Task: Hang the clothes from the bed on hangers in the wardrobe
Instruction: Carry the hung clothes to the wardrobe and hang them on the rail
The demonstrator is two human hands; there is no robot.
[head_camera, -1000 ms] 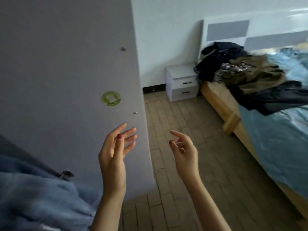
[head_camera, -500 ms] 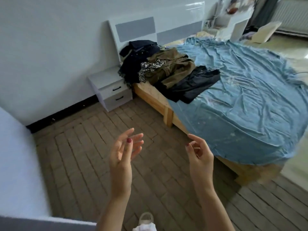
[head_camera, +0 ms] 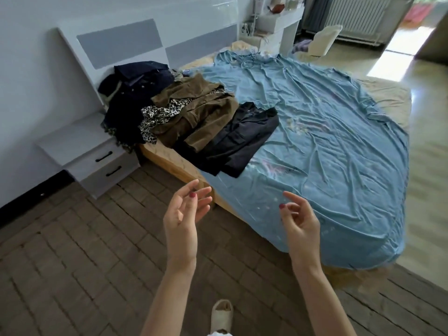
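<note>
Clothes lie heaped on the left side of the bed, which has a blue sheet. A black jacket lies nearest me, beside it a brown corduroy jacket, a leopard-print piece and dark navy garments against the headboard. My left hand and my right hand are raised in front of me with relaxed fingers, holding nothing, short of the bed's near edge. No wardrobe or hangers are in view.
A grey nightstand with two drawers stands left of the bed. The floor is brown brick-patterned. A white desk, a chair and a radiator are at the far end. My slipper shows below.
My view has swung right from the wardrobe door to the bed, and the bed has come closer. Both hands stay raised and hold nothing.
</note>
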